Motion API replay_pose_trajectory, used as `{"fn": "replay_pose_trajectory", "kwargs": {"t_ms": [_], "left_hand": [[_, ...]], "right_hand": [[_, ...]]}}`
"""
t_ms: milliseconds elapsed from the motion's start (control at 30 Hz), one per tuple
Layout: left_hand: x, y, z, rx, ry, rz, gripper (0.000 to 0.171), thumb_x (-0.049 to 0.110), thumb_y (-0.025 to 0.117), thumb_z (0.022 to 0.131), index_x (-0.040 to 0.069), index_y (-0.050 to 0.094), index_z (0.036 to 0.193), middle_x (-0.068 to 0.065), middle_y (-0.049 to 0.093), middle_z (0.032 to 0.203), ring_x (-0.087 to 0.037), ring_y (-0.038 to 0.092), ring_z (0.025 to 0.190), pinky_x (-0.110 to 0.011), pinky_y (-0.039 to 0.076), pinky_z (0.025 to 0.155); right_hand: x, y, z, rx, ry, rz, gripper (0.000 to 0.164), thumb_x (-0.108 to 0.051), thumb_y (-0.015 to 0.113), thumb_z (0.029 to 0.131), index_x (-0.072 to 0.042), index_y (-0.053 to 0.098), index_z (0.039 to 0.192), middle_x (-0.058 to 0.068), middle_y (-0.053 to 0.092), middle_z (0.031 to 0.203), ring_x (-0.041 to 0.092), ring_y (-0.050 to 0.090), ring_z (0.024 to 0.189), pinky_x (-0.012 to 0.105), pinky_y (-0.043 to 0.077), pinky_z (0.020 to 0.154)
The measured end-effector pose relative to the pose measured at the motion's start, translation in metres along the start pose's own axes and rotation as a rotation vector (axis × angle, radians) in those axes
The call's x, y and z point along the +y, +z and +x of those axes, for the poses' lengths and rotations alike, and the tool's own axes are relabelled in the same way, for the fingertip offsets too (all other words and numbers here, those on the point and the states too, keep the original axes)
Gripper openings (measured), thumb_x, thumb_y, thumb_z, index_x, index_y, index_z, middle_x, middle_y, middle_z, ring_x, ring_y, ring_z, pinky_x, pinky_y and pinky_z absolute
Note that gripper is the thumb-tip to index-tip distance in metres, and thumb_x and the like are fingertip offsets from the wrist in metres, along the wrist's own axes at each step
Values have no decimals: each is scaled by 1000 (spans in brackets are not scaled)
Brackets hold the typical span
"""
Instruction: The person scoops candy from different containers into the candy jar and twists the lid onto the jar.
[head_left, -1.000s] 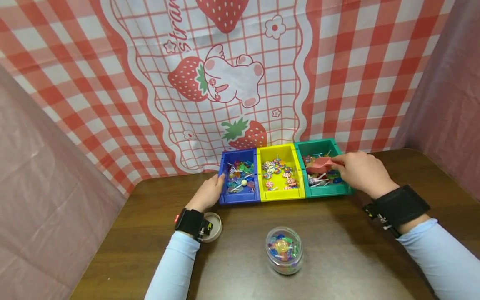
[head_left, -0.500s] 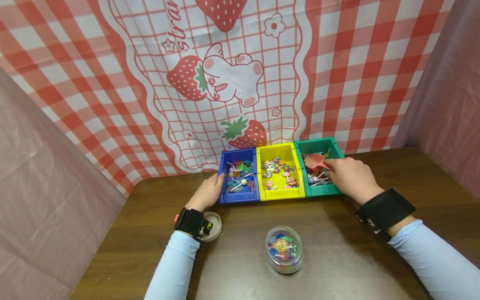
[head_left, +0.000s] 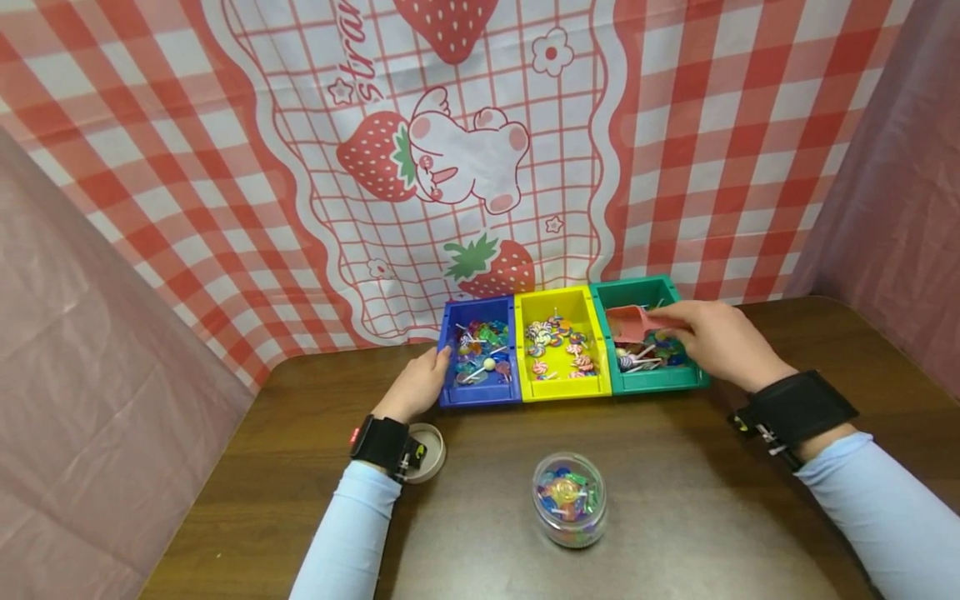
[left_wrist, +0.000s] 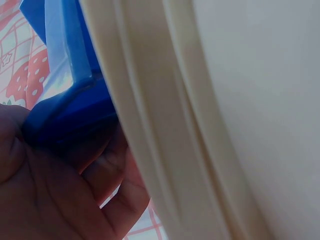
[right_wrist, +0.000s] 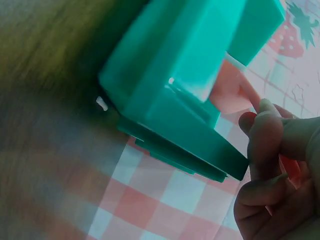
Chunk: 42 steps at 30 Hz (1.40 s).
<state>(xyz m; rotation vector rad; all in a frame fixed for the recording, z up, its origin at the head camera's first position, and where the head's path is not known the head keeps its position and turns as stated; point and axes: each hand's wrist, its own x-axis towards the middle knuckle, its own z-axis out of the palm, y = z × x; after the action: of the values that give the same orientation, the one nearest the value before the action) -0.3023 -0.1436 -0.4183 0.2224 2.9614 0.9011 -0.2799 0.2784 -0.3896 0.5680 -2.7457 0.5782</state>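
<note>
My right hand (head_left: 723,342) pinches the handle of a pink scoop (head_left: 628,325) between thumb and fingers. The scoop's bowl is inside the green bin (head_left: 660,382), over small candy-like pieces and lollipops; what it carries is hard to make out. In the right wrist view, part of the scoop (right_wrist: 232,92) shows past the green wall. My left hand (head_left: 412,387) grips the left edge of the blue bin (head_left: 480,395), which holds lollipops and coloured pieces. The left wrist view has the fingers under the blue rim (left_wrist: 75,107). Between these bins sits a yellow bin (head_left: 566,390) with swirl lollipops.
A clear jar (head_left: 570,533) filled with colourful pieces stands open on the wooden table (head_left: 480,525), nearer the body. Beside my left wrist lies a whitish round lid (head_left: 427,454). Behind the bins hangs a red-and-white checked cloth (head_left: 712,167) with strawberries.
My right hand went left with the scoop, then back right, and the scoop's bowl has turned within the green bin. The left hand, bins and jar stay in place.
</note>
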Motion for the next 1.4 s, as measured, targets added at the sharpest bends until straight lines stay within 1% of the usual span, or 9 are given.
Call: {"fn": "replay_pose_trajectory", "kwargs": {"t_ms": [67, 267, 433, 567, 633, 900, 1067, 1200, 1400], "left_hand": [[0, 0, 0, -1, 0, 3, 46, 37, 29, 110, 3, 59, 113, -15, 62, 99, -26, 58, 91, -49, 47, 88], [0, 0, 0, 5, -7, -1, 47, 38, 28, 109, 3, 59, 113, -15, 60, 95, -27, 57, 90, -48, 46, 86], [0, 1, 0, -2, 2, -1, 46, 37, 29, 109, 3, 59, 116, -15, 62, 98, -26, 58, 91, -48, 47, 88], [1, 1, 1, -8, 1, -4, 46, 37, 28, 110, 2, 59, 114, -15, 62, 96, -26, 58, 89, -47, 47, 85], [1, 1, 2, -9, -1, -2, 46, 36, 28, 110, 3, 59, 114, -15, 61, 96, -26, 57, 88, -47, 47, 85], [3, 0, 1, -9, 2, -1, 46, 36, 29, 109, 2, 59, 114, -15, 62, 98, -26, 58, 89, -48, 47, 85], [3, -1, 0, -5, -6, -5, 47, 38, 28, 110, 3, 59, 116, -16, 62, 99, -26, 57, 91, -48, 47, 87], [3, -1, -1, 0, -10, -12, 49, 39, 28, 110, 2, 58, 121, -16, 62, 104, -26, 58, 94, -49, 46, 91], [2, 0, -2, -4, -14, -10, 49, 38, 27, 110, 2, 58, 122, -15, 62, 105, -26, 58, 95, -48, 46, 91]], "right_hand": [[1, 1, 0, -8, 8, 9, 35, -4, 70, 92, -3, 67, 127, 20, 68, 110, 26, 53, 75, 42, 44, 65], [-3, 7, 2, -22, 36, -39, 39, -6, 72, 91, -5, 67, 129, 20, 68, 108, 26, 55, 74, 43, 49, 65], [-4, 0, 0, 13, 36, -78, 35, -7, 71, 91, -2, 67, 126, 20, 69, 105, 26, 54, 70, 44, 47, 60], [-7, -11, -3, 68, 16, -150, 29, -6, 71, 90, 2, 69, 118, 18, 69, 97, 26, 57, 68, 47, 49, 58], [-10, -16, -4, 75, 10, -180, 26, -7, 71, 90, 3, 70, 114, 16, 68, 91, 26, 55, 64, 45, 47, 53], [-20, -23, -5, 12, 69, -215, 11, -12, 66, 94, -4, 74, 97, 8, 59, 71, 25, 52, 57, 43, 41, 47], [-22, -12, -3, -7, 92, -224, 20, -12, 63, 96, -1, 73, 110, 13, 61, 75, 26, 52, 56, 43, 41, 45], [-24, 2, -1, -26, 85, -210, 33, -13, 68, 94, 1, 68, 124, 17, 64, 81, 25, 52, 57, 43, 44, 46], [-21, 13, -2, -31, 71, -188, 39, -8, 71, 90, 0, 66, 128, 17, 66, 92, 24, 51, 59, 39, 45, 46]]}}
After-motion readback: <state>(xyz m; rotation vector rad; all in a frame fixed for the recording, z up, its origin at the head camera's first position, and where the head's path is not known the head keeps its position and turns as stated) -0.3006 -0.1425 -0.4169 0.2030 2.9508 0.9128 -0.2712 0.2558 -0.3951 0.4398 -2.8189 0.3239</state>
